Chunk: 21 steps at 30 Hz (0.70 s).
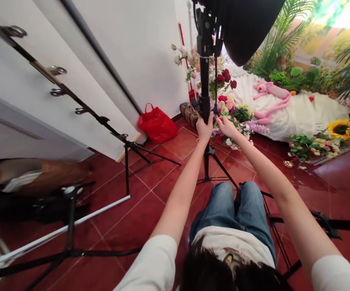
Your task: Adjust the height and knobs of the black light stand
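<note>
Ahead of me stands a black light stand (204,76), upright on its tripod legs, with a large black lamp head (244,28) at its top. My left hand (204,128) is wrapped round the stand's pole below a collar with a knob. My right hand (227,127) is just right of the pole, fingers pinched together; what they hold, if anything, is too small to make out. A black cord (216,81) hangs from the lamp head beside the pole, and its thick lower end is close above my right fingers.
A red bag (158,124) sits by the wall. Artificial flowers (227,107), a white cloth (308,117) and a pink plush toy (273,93) lie at the right. Other black tripod legs (68,226) and a white pole (102,212) cross the red tiles (150,173).
</note>
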Motion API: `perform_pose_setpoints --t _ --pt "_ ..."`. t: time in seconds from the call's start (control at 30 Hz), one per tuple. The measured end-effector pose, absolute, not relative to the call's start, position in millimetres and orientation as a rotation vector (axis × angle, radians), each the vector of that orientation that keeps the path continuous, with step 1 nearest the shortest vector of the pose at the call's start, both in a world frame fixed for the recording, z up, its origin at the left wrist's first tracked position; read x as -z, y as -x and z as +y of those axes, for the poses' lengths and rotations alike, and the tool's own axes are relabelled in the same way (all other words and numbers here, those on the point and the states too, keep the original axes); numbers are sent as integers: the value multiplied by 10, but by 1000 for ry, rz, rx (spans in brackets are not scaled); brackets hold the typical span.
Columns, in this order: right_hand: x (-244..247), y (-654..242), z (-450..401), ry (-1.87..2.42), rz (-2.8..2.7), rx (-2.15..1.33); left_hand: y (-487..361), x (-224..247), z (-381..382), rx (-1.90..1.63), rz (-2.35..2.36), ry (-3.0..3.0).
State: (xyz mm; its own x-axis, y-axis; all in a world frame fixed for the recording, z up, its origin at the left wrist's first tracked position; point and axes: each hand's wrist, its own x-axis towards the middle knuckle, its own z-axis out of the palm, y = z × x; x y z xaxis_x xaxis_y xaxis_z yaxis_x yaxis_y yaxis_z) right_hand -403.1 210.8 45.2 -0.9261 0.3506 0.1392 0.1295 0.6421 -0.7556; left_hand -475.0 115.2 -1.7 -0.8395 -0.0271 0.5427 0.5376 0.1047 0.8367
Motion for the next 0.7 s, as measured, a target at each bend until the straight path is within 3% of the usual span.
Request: perform_pose_setpoints --t 0.33,0.53,0.7 --pt "-263 4331 2037 589 -2336 -1687 4734 5 1172 1760 -1952 414" --pt "-286 4355 2054 645 -2535 -1303 4708 -25 1176 1753 -1983 352" --pt "-363 4480 2108 688 -2703 -1270 4698 -32 1178 1758 -2019 340"
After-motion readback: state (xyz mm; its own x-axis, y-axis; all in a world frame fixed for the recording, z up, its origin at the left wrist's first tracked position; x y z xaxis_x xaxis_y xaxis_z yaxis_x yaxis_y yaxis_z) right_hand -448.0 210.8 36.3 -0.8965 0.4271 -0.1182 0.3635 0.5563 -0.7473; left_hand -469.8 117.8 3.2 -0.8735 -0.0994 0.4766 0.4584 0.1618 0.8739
